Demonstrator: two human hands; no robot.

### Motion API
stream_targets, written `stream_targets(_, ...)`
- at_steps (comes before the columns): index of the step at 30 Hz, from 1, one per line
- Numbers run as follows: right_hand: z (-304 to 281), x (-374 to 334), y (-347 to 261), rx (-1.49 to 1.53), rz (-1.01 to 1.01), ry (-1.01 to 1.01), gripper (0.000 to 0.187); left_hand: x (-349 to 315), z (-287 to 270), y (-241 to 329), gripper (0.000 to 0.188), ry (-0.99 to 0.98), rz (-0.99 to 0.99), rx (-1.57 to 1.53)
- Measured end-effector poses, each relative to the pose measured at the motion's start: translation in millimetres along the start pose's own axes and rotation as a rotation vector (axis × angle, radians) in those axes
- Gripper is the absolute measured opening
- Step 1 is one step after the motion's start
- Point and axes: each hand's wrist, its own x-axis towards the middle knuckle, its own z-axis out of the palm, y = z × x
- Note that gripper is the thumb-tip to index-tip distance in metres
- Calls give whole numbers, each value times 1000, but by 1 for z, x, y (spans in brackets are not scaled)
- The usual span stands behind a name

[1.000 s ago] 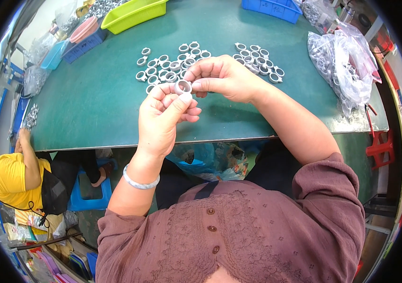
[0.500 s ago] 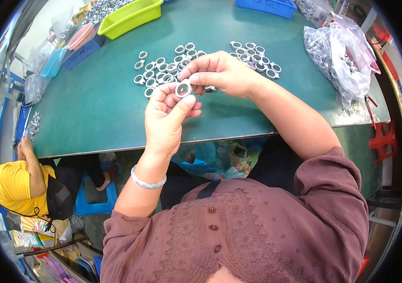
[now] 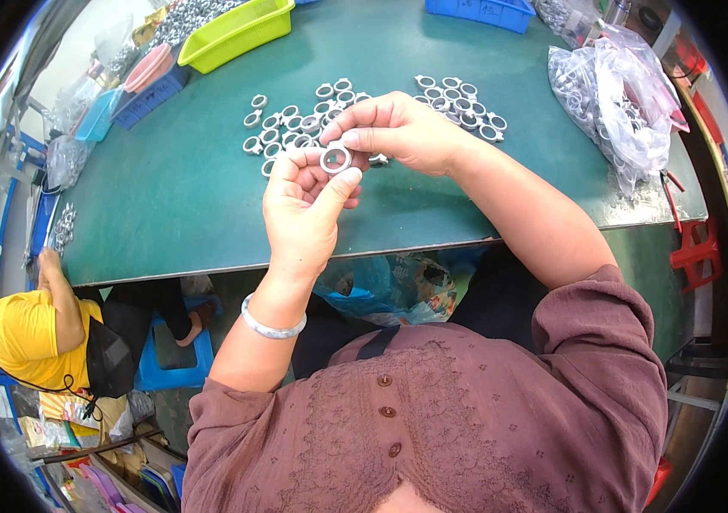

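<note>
Two bare hands meet above the green table at one grey ring: the left hand pinches it between thumb and fingers, its opening facing up, while the right hand has thumb and forefinger at its upper edge, whether gripping I cannot tell. Beyond them lie two clusters of loose rings; a clear plastic bag of parts sits well to the right
</note>
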Motion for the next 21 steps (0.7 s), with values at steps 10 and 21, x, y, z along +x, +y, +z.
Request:
stream_targets(10, 1, 0, -1, 6, 3, -16, 20, -1, 1, -1, 24, 7, 72, 70)
stream_targets(21, 0, -1, -2, 29, 3, -37, 18, -6, 4, 4, 25, 2, 78, 133)
